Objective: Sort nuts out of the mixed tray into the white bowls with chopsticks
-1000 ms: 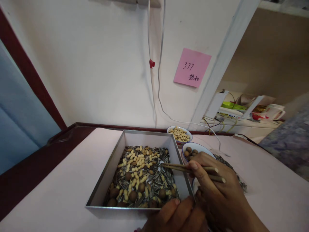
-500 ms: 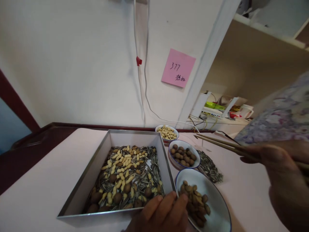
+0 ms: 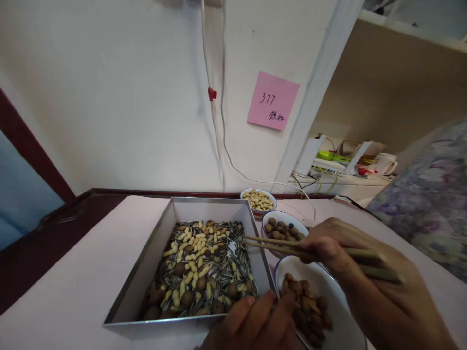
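Note:
My right hand [image 3: 350,255] grips a pair of wooden chopsticks [image 3: 277,244] whose tips hover at the right wall of a square metal tray [image 3: 162,233]. The tray holds a mix of striped sunflower seeds, pale peanuts and round brown nuts. My left hand [image 3: 255,323] rests on the tray's near right corner, fingers touching its rim. To the right of the tray stand a near white bowl [image 3: 326,282] of brown nuts, a middle bowl [image 3: 282,221] of round brown nuts, and a far bowl [image 3: 258,198] of peanuts.
The tray and bowls sit on a pale pink table [image 3: 73,272] with a dark red edge against a white wall. A pink sticky note [image 3: 273,101] and hanging white cables [image 3: 219,121] are on the wall. A cluttered shelf [image 3: 346,167] lies at the right.
My right hand swung away to the right with the chopsticks and has come back, tips again at the tray's right wall. My left hand stayed on the tray's near corner.

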A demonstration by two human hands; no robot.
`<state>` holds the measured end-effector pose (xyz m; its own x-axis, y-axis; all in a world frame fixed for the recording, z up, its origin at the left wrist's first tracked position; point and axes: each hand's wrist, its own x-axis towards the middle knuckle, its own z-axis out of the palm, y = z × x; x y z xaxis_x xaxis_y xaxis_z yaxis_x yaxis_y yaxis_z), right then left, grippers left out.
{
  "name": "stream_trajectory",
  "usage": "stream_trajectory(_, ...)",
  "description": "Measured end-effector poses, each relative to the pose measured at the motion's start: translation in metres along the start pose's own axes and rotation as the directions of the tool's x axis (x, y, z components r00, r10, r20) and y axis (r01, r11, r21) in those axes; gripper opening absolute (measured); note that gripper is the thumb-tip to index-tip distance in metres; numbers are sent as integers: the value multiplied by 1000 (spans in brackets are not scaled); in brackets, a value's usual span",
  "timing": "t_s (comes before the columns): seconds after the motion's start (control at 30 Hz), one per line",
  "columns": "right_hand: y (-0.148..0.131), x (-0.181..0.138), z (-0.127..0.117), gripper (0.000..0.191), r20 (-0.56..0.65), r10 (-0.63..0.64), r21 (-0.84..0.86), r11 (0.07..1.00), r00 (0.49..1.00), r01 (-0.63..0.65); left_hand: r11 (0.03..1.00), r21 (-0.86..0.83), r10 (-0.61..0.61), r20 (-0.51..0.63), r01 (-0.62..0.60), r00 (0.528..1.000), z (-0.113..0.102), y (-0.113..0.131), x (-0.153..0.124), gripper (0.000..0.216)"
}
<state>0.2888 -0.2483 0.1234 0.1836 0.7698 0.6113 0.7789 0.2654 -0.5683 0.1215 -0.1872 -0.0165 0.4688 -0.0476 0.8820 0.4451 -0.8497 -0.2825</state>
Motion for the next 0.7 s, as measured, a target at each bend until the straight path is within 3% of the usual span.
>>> stream_trajectory(0.1,4,6,15,35,137,-53,39,998,989,48,1000,8,22,7,-23,1000,0,0,-2,34)
stream_trajectory(0.27,8,7,26,36,193,-27,25,999,981,23,999,28,25,-2,-25,1000,-1,-1,0,30)
stream_trajectory(0.7,20,3,35,41,180,2,8,1000,984,-4,999,34,23,8,-24,1000,0,-1,-1,25)
